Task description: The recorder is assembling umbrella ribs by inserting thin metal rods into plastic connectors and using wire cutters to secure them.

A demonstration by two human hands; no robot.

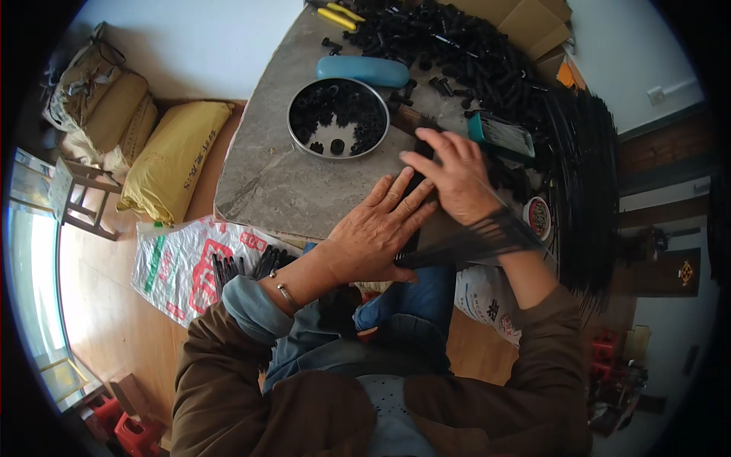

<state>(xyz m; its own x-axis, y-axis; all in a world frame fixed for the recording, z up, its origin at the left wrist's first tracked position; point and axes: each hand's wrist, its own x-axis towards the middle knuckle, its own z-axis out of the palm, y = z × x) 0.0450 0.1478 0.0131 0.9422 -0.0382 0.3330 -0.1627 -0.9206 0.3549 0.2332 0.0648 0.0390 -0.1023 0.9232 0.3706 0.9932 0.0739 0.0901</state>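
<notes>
Across the grey worktop [259, 179], black parts [487, 65] lie heaped, so much seems left; what is finished I cannot tell. The left hand [371, 234] lies flat, fingers extended, over a dark strip [416, 180]; the right hand [461, 186], half-curled beside it, has an unclear grip. Blurred dark strands [491, 236] cross the right wrist.

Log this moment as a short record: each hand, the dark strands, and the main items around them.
Left hand: palm down, fingers extended, by the near edge of the grey table
Right hand: just right of the left fingers, its fingers bent; grip unclear
Dark strands: blurred, from near the left thumb across the right wrist
Round tin: holds small black parts
Beyond tin: blue case
Far side: heap of black parts
Floor, left: yellow sack
</notes>
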